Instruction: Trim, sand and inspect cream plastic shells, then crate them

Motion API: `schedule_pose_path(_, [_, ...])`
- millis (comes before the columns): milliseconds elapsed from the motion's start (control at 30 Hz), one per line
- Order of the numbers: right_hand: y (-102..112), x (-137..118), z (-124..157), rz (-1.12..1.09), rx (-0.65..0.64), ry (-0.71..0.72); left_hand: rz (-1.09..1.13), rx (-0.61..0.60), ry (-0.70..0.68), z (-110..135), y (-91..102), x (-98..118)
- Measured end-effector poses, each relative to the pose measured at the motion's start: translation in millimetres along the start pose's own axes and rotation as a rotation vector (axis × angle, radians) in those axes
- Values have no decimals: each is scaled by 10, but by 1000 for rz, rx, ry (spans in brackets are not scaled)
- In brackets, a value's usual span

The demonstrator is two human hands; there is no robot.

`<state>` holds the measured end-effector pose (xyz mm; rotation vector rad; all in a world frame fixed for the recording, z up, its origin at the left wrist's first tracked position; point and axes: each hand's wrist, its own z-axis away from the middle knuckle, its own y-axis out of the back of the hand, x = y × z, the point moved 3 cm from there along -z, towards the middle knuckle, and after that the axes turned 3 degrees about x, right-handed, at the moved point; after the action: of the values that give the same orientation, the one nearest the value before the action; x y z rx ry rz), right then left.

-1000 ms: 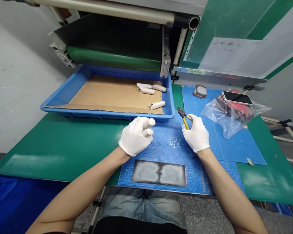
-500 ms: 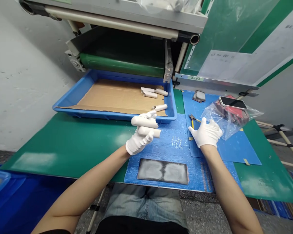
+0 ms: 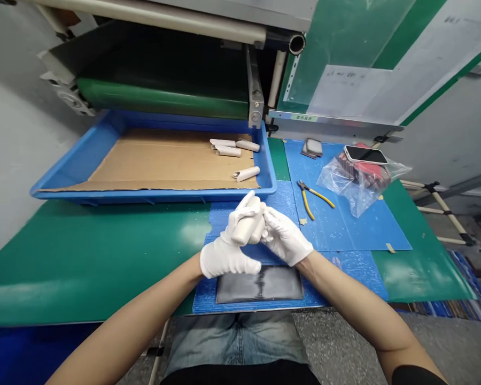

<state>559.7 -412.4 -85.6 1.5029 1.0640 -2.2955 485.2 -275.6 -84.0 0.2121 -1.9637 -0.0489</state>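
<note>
Two whitish, rounded, hollow-looking plastic pieces point(image 3: 246, 227) lie side by side in my gloved left hand point(image 3: 230, 246), its fingers behind them and its thumb out to the side. My right hand point(image 3: 284, 235), also in a white glove, touches their right ends with bent fingertips; whether it grips one I cannot make out fully. Below both hands a dark rectangular abrasive-looking pad point(image 3: 260, 291) rests on the blue sheet point(image 3: 336, 272). More pieces of the same kind, such as this white tube-like piece point(image 3: 247, 174), lie on cardboard in the blue tray point(image 3: 156, 197).
Yellow-handled cutters point(image 3: 310, 198) lie open to the right. Behind them are a clear bag of dark red blocks point(image 3: 355, 187) with a phone point(image 3: 365, 155) on top, and small grey pads point(image 3: 312, 147). A green conveyor roller point(image 3: 164, 99) overhangs the tray.
My right hand has come left from beside the cutters to the pieces. My left hand has turned them to a steeper slant. The whole view has shifted slightly.
</note>
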Motion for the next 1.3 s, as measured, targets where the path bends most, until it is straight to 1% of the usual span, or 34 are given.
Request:
schedule_pose_path(33, [57,-28,-24,-15,18,12,52,-28,26,-2,-1,-11])
schedule_pose_path(67, [104,-54,-41,-9,30,26,102,-22,62,-12,1,-15])
schedule_pose_path(200, [238,-119,-60,101,133,98,161,106,264,-69,-32,-3])
schedule_pose_path(267, [294,-137,-46,171,186,128,171,127,329,-84,-68,-7])
schedule_pose_path(333, [344,-162,-25,211,207,154,193,118,435,-75,-93,-43])
schedule_pose_path(400, [377,-187,-6,248,182,162,222,44,583,-45,-112,-83])
schedule_pose_path(467, [381,-195,8,300,117,114,294,-24,698,-17,-112,-89])
schedule_pose_path(533, [369,-178,17,362,53,16,410,-49,765,-5,-93,-67])
schedule_pose_path(633, [345,-128,23,399,8,-135,586,-63,846,-5,-54,-33])
schedule_pose_path(700, [327,-101,21,395,-1,-183,658,-106,900,-9,-39,-21])
schedule_pose_path(800, [308,-93,27,385,28,-175,699,-175,945,-24,-40,-6])
schedule_pose_path(833, [303,-98,35,384,45,-162,683,-184,944,-32,-43,0])
schedule_pose_path(900, [295,-111,59,375,61,-144,600,-160,923,-52,-43,14])
schedule_pose_path(967, [281,-115,87,343,20,-149,510,-132,900,-69,-40,33])
schedule_pose_path(1033, [269,-107,108,294,-43,-167,475,-133,887,-81,-36,55])
schedule_pose_path(1133, [256,-93,113,223,-87,-164,499,-164,885,-92,-8,73])
schedule_pose_path(1300, [190,-114,103,9,-125,-154,553,-167,893,-95,50,42])
